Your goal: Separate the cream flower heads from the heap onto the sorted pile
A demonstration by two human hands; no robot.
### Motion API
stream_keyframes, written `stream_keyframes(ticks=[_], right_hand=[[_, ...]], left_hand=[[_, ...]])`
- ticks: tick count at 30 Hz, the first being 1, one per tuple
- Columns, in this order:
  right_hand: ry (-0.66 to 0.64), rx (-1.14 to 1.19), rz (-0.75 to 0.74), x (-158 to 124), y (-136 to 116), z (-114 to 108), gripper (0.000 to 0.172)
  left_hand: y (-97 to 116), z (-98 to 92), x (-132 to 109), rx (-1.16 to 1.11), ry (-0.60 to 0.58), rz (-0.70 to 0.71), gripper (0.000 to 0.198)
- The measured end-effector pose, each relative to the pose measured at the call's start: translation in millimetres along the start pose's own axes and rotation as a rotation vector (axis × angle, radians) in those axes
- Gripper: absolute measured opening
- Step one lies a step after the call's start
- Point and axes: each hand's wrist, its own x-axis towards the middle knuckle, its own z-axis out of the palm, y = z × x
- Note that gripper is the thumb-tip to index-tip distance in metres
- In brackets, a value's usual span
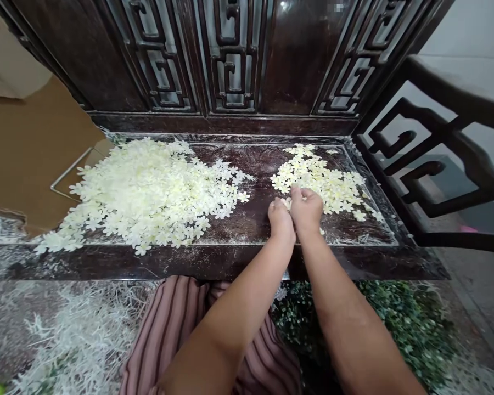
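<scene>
At centre right, the left hand (280,218) and right hand (305,208) pinch one small flower (287,202) together. It seems light, thin and soft, so better held at its middle.

1. Soft, even daylight, moderately bright; it seems to come from the far right, where the pale wall (473,38) is brightest.
2. A small glare spot sits on the polished dark panel (300,66) at the far edge.
3. The large flower heap (148,192) on the left is nearly washed out, its petals merging.
4. Shadows are faint and soft-edged under the left hand (280,218) and right hand (307,209); the green foliage (399,323) on the near side lies dim.
5. Wide-angle bending bows the bench edge (214,263) and stretches the armrest (444,88) at right.
6. The white sprigs (78,340) at near left look smeared.
</scene>
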Motion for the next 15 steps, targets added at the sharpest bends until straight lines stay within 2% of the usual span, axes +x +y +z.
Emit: stream_keyframes(ticks=[3,5,9,12,15], right_hand=[[0.037,-0.116,-0.179,1,-5,-2,0.043],[0.013,-0.136,-0.281,-1,-6,-3,0.039],[-0.011,-0.211,-0.274,-3,-4,-4,0.04],[0.027,-0.207,-0.367,-1,-8,-5,0.04],[0.001,-0.249,-0.34,-1,-12,-3,0.043]], left_hand=[[2,-0.8,-3,-0.018,-0.026,-0.046,0.026],[2,-2.7,-3,-0.044,-0.056,-0.075,0.023],[-1,-5.2,1,-0.097,-0.088,-0.129,0.015],[0,-3.9,2,-0.116,-0.122,-0.163,0.017],[4,-4.1,1,-0.122,-0.125,-0.177,0.019]])
